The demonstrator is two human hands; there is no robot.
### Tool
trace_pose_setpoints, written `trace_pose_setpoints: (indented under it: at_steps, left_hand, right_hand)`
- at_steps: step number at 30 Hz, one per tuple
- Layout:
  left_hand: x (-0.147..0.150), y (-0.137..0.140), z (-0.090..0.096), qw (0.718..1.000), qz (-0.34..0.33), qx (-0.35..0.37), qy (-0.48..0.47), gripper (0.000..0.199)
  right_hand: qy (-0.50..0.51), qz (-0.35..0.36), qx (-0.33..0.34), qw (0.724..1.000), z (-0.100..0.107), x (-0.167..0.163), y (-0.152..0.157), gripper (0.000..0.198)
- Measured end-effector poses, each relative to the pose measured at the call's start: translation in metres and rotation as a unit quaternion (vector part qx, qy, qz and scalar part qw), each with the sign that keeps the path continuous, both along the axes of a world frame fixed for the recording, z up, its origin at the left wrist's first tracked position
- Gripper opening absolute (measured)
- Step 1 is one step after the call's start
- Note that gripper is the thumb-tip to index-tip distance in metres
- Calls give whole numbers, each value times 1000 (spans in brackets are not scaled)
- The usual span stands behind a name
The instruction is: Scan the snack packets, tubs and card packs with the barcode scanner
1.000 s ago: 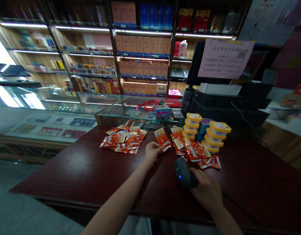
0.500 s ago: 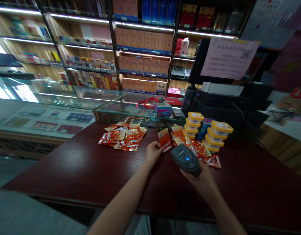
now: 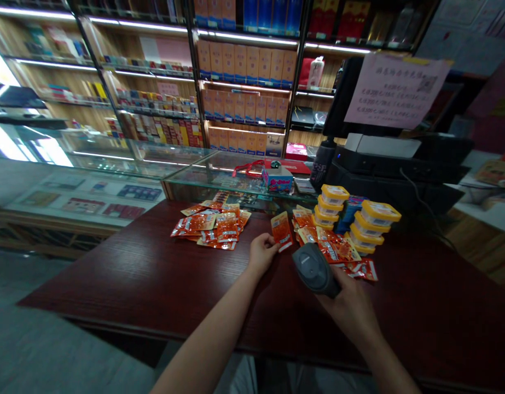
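Note:
My left hand [image 3: 263, 253] pinches the lower corner of an orange snack packet [image 3: 282, 231], which stands tilted above the dark wooden counter [image 3: 154, 279]. Wrapped in my right hand [image 3: 350, 301] is a dark grey barcode scanner [image 3: 314, 269], its head turned toward the packet. A heap of similar orange packets [image 3: 215, 225] lies to the left of my left hand. Another pile of packets [image 3: 334, 246] spreads just beyond the scanner, partly hidden by it. Behind that pile rise two stacks of yellow-lidded tubs, a left stack [image 3: 329, 207] and a right stack [image 3: 369, 227].
A glass display case [image 3: 190, 169] borders the counter's far side, with a small colourful box [image 3: 277, 179] on top. At the right back stand a dark monitor with a paper notice [image 3: 398, 90] and a black printer-like machine [image 3: 392, 164]. Lit shelves [image 3: 246, 82] line the wall.
The view has shifted slightly, so most things appear a little further right. The blue light on the scanner has gone out. Both hands keep their holds.

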State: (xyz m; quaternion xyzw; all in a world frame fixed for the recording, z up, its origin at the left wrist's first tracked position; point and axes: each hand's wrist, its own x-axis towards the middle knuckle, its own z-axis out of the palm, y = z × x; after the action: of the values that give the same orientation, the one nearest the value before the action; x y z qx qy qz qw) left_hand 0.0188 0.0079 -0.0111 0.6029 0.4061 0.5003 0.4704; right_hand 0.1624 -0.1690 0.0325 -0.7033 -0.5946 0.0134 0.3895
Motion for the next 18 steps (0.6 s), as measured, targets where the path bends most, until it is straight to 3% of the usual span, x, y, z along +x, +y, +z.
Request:
trace_pose_setpoints:
  at_steps: [3,7,13,18]
  left_hand:
    - [-1,-2,1,1000,17,3,-2,18]
    - [-1,-5,3,999,28,-24,-36,16]
    - [-18,5,24,971,83,-105,-199,21]
    - [-67,47,57,942,191,-60,-268,24]
  right_hand:
    - [-149,-31,2,988,-20,13,-6,30]
    - [-227,0,37,973,-43,24,-8,31]
    - [-239,65,37,968,-54,28,-6,33]
    - [-233,73,38,969,-58,30,-6,38]
